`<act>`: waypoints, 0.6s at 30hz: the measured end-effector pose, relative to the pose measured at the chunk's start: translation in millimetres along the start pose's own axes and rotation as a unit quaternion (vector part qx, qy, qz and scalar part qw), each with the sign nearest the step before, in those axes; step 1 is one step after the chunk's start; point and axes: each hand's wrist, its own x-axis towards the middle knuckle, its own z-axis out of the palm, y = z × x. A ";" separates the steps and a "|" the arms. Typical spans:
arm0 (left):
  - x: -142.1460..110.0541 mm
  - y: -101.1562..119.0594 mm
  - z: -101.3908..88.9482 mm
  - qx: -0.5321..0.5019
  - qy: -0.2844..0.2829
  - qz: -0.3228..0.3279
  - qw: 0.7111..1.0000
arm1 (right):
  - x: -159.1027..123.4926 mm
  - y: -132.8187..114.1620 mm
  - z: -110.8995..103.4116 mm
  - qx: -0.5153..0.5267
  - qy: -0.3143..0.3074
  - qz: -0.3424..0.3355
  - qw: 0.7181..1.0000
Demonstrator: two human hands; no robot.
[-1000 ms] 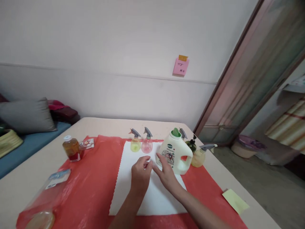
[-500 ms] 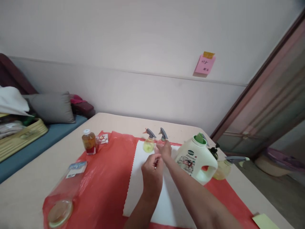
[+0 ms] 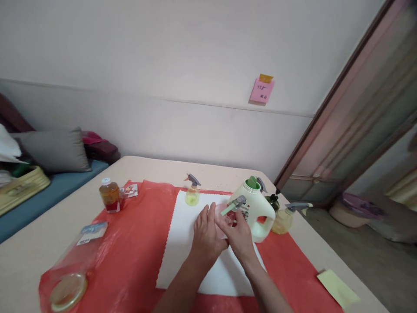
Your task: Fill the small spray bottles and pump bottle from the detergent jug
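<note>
Both hands hold a small clear pink spray bottle (image 3: 222, 211), tilted over the white sheet (image 3: 182, 248), its grey head with a pale green trigger leaning right. My left hand (image 3: 206, 234) cups the bottle's body from the left, fingers fairly straight along it. Around the neck, just below the spray head, my right hand (image 3: 240, 237) is closed. Behind them on the sheet stands a spray bottle (image 3: 192, 198) with yellowish liquid. A large pale green detergent jug (image 3: 260, 230) sits directly right of the hands.
On the right are a dark pump bottle (image 3: 273, 200) and another yellowish spray bottle (image 3: 282, 222). To the left stand an amber bottle (image 3: 110, 195) and a clear plastic package (image 3: 76, 256) on the red plastic sheet (image 3: 137, 243). A yellow paper (image 3: 339, 288) lies at the right edge.
The pink spray bottle has been lifted from the sheet's far side and brought nearer, tilted. My left hand has joined the right on it. The view has turned slightly right.
</note>
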 end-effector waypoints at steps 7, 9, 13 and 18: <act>5.6 9.6 -17.5 -0.103 -0.096 -0.047 0.989 | -9.4 0.4 -16.5 0.076 -0.040 0.040 0.995; 11.1 4.5 -31.1 -0.226 -0.163 -0.095 0.956 | -4.3 1.7 -26.8 0.108 -0.050 0.040 0.992; 17.3 -4.0 -48.0 -0.354 -0.134 -0.145 0.914 | 0.7 3.4 -41.8 0.128 -0.147 0.034 0.980; 13.9 3.9 -44.5 -0.370 -0.171 -0.127 0.904 | -10.4 -0.1 -38.2 0.079 -0.274 0.001 0.958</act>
